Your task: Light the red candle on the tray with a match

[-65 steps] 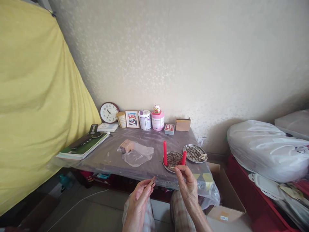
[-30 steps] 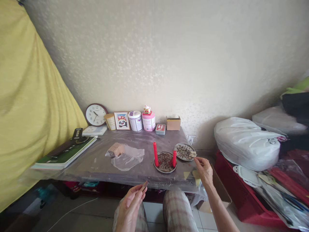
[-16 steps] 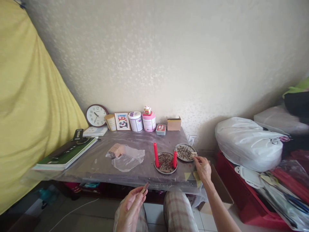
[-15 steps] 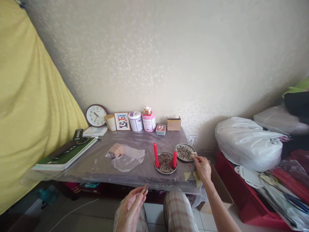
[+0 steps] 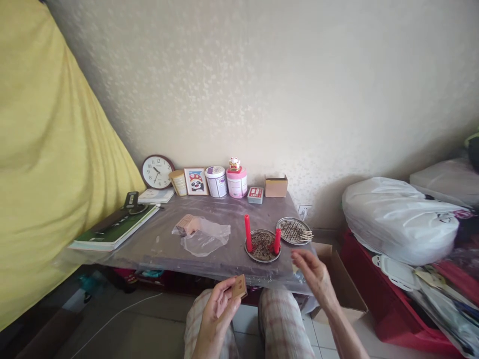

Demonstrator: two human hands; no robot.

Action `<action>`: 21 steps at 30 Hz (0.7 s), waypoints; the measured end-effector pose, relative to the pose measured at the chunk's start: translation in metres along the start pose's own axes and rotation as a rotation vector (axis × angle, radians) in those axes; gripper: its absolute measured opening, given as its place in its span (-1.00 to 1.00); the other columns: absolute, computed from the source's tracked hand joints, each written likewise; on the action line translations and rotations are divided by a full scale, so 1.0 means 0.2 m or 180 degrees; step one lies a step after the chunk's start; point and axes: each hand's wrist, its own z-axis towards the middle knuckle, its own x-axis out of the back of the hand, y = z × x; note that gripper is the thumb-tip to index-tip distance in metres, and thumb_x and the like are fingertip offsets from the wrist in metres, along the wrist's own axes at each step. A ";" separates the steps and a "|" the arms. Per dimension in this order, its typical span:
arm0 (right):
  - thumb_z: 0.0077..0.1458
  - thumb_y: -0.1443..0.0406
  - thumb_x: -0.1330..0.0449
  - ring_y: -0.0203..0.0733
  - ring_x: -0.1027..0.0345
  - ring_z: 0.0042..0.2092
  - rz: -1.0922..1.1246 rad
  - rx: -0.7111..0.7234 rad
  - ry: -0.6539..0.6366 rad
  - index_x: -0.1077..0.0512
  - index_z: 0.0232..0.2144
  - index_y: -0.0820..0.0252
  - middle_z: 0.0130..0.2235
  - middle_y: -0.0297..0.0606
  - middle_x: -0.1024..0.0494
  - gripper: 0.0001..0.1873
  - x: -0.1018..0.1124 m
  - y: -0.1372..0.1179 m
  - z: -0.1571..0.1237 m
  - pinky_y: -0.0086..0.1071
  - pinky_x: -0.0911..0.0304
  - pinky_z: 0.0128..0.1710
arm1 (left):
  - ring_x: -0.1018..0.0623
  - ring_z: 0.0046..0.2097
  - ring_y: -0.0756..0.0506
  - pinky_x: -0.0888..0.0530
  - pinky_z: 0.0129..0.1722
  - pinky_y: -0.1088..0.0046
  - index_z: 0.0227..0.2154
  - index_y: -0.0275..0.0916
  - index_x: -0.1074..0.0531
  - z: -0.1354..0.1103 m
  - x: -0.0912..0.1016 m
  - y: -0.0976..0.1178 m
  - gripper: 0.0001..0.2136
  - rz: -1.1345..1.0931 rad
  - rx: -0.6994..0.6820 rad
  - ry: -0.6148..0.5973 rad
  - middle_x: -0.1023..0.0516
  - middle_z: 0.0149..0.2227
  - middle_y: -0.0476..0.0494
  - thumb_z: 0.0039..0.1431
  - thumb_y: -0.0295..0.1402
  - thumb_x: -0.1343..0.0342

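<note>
My left hand [image 5: 220, 305] is closed around a small brown cardboard matchbox [image 5: 239, 286], holding it above my knees at the table's front edge. My right hand [image 5: 314, 276] hovers off the right front corner, with thumb and fingertips close together. Anything between them is too small to make out. Beyond it is a round metal plate [image 5: 286, 224] with dark-marked holes. Several pale matchsticks [image 5: 307, 235] lie side by side over its right rim. To the left, a tall red candle [image 5: 248, 234] and a shorter red candle [image 5: 277, 241] stand on a second stained metal plate [image 5: 258, 259].
Crumpled clear plastic [image 5: 205, 239] partly wraps stacked small brown boxes [image 5: 187, 224]. Along the wall stand a clock [image 5: 157, 172], tins [image 5: 216, 182], a picture frame [image 5: 196, 181] and an open carton [image 5: 276, 187]. A cardboard box [image 5: 346, 284] and red bin [image 5: 389, 314] flank the right side.
My right hand has drawn back from the matchsticks on the plate, toward me. My left hand has turned the matchbox so its broad face shows. The view has shifted slightly.
</note>
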 end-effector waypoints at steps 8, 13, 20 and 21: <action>0.15 0.04 -0.30 0.01 -0.39 0.22 0.0641 0.0779 -0.1838 -0.49 0.09 -0.08 0.23 -0.19 -0.49 -0.54 -0.20 -0.32 -0.34 -0.15 -0.34 0.20 | -0.61 0.06 -0.28 -0.54 0.06 0.24 -0.10 -0.12 -0.56 -0.05 -0.05 0.08 -0.65 0.0538 -0.0339 -0.0157 -0.68 0.00 -0.26 0.01 -0.23 -0.37; 0.16 0.17 -0.30 -0.05 -0.46 0.16 0.0714 0.0781 -0.1772 -0.54 -0.03 -0.08 0.13 -0.25 -0.56 -0.70 -0.23 -0.34 -0.35 -0.24 -0.40 0.14 | -0.59 0.09 -0.29 -0.53 0.07 0.24 -0.07 -0.09 -0.57 -0.05 -0.03 0.06 -0.60 0.0252 -0.0282 -0.0215 -0.65 0.06 -0.23 -0.03 -0.28 -0.40; 0.09 0.32 -0.28 -0.09 -0.48 0.15 0.0647 0.0813 -0.1429 -0.51 -0.03 -0.12 0.16 -0.29 -0.54 -0.63 -0.26 -0.34 -0.40 -0.28 -0.41 0.13 | -0.64 -0.03 -0.16 -0.55 -0.08 0.36 -0.11 -0.17 -0.59 -0.05 -0.03 0.05 -0.77 -0.1416 0.0593 -0.0291 -0.72 -0.09 -0.23 0.18 -0.28 -0.25; 0.10 0.32 -0.27 -0.09 -0.48 0.15 0.0663 0.0825 -0.1399 -0.51 -0.03 -0.10 0.16 -0.28 -0.54 -0.63 -0.27 -0.33 -0.41 -0.29 -0.42 0.12 | -0.65 -0.07 -0.14 -0.56 -0.12 0.38 -0.11 -0.20 -0.59 -0.04 -0.04 0.05 -0.78 -0.1580 0.0719 -0.0342 -0.72 -0.11 -0.24 0.21 -0.30 -0.22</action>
